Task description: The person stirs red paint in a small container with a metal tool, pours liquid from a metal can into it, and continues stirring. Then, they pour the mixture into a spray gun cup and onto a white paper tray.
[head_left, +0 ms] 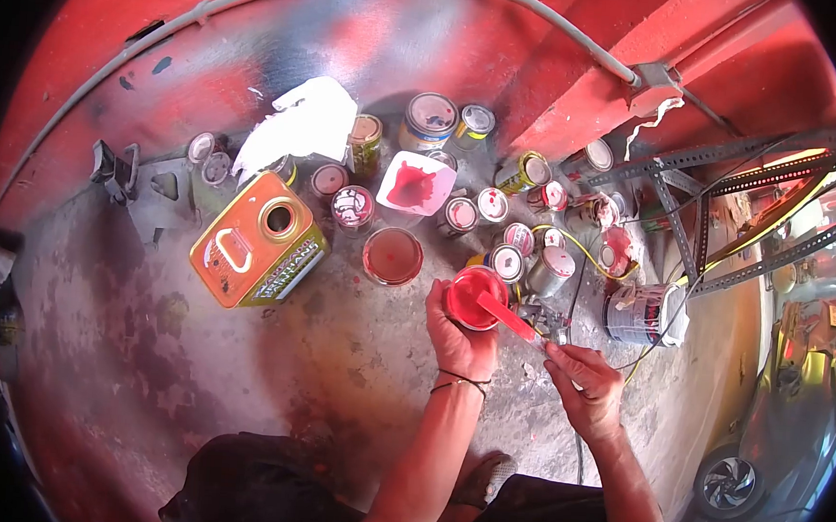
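The left hand [458, 338] grips a paint cup [468, 300], right of the orange tin [247, 246]. The right hand [584, 388], farther right, pinches a red stir stick [508, 317] dipped in the paint cup.

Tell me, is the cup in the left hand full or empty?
Filled with red paint: the cup in the left hand shows red across its open top, and the right hand dips a stick in.

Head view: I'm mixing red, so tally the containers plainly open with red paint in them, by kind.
Red cup in left hand: 1
Round can: 1
White tub: 1
Total: 3
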`<state>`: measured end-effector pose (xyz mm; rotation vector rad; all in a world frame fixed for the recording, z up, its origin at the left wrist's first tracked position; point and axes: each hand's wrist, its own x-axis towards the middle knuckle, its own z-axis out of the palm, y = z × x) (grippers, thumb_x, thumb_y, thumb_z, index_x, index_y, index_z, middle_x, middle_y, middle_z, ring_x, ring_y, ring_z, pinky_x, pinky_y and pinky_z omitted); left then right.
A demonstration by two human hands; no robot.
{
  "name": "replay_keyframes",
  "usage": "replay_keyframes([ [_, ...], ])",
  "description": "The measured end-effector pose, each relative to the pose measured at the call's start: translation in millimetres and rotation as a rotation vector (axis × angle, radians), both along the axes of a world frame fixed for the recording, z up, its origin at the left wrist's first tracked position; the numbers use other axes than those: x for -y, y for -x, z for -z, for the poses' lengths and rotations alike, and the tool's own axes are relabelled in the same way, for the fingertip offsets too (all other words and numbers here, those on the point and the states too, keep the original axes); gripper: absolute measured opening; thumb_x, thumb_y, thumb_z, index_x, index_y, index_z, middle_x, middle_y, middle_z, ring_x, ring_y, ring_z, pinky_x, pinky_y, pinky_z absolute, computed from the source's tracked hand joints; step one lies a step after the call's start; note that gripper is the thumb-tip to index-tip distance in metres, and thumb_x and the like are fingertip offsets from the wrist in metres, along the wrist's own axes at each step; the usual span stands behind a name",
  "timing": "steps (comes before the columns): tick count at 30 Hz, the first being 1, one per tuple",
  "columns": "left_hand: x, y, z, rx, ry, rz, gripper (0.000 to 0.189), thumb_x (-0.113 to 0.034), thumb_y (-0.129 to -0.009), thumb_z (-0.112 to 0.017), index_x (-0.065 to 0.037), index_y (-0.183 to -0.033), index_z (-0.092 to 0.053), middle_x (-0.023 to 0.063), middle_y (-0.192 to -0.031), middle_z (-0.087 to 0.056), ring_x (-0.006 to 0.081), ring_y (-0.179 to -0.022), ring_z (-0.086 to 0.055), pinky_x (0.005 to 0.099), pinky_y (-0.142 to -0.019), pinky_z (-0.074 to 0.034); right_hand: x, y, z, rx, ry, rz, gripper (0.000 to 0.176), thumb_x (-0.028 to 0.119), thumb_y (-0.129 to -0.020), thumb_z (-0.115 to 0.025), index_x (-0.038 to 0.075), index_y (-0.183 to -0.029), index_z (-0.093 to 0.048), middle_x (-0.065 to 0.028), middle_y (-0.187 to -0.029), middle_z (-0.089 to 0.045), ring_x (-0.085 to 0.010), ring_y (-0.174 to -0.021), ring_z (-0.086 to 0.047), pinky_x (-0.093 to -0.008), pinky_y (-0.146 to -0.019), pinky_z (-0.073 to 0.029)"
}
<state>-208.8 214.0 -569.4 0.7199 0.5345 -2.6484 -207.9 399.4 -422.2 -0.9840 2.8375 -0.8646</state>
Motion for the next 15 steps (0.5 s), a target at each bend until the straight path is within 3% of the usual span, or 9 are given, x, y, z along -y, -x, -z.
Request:
replay_keyframes([
  [9,6.2,-5.2,7.9,0.070,0.019,-0.009,0.051,-0.047,-0.107,-0.072,-0.002,-0.132,-0.071,0.0146,-0.128,-0.077,0.0322,-0.122,-0.072,0.0494,-0.112,-0.057,-20.0,-9.0,-22.0,-0.049,-0.076,0.002,0.039,-0.004,-0.090,-0.087,0.010,-0.126,-0.086,-0.0141,-0.114,-0.084,-0.0313,-0.097,-0.080,-0.0405,-0.086,-0.061],
  [12,9.1,-6.3,6.0,0.068,0.014,-0.009,0.051,-0.049,-0.107,-0.071,-0.004,-0.132,-0.071,0.0131,-0.129,-0.078,0.0306,-0.122,-0.072,0.0484,-0.111,-0.057,-22.2,-8.6,-32.2,0.015,-0.021,0.067,0.037,-0.005,-0.091,-0.087,0.009,-0.125,-0.087,-0.0159,-0.114,-0.084,-0.0310,-0.099,-0.081,-0.0379,-0.087,-0.063],
  [15,8.1,-4.9,5.4,0.108,0.053,0.005,0.052,-0.051,-0.109,-0.067,-0.004,-0.131,-0.072,0.0136,-0.130,-0.078,0.0302,-0.121,-0.072,0.0466,-0.111,-0.056,-15.7,-2.5,-37.7,0.276,0.111,0.185,0.028,-0.001,-0.100,-0.083,0.005,-0.127,-0.086,-0.0145,-0.109,-0.086,-0.0235,-0.099,-0.083,-0.0345,-0.088,-0.064],
])
